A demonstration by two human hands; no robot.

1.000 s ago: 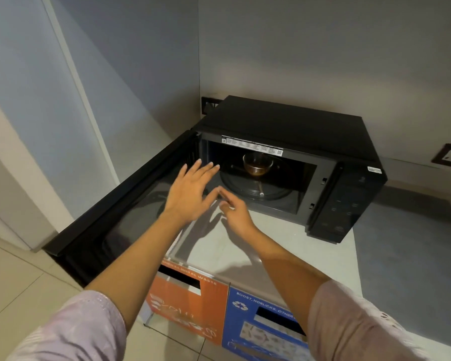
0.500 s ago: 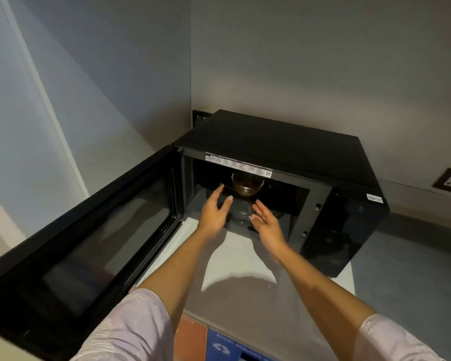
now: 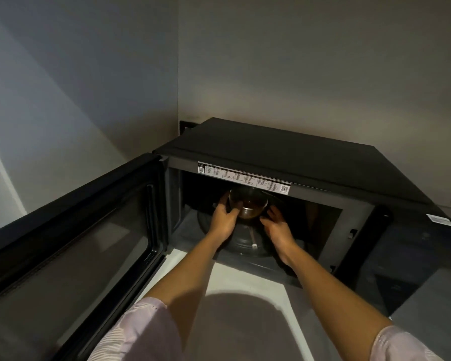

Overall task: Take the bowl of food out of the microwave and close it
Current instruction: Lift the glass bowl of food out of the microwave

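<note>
Two hands were inside the open microwave point(image 3: 310, 162), which stood on a pale counter point(image 3: 248, 280). The glass bowl point(image 3: 251, 204), holding brown food, was deep in the cavity, over the rear of the turntable point(image 3: 241, 242). The left hand point(image 3: 223, 220) gripped the bowl's left side, thumb in front and fingers curled behind. The right hand point(image 3: 278, 227) was at its right side, fingers part-extended; whether it gripped could not be told. The door point(image 3: 71, 246) stood swung wide to the left.

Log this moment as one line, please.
bowl: inside microwave | left hand: holds bowl | right hand: beside bowl | door: open
</note>
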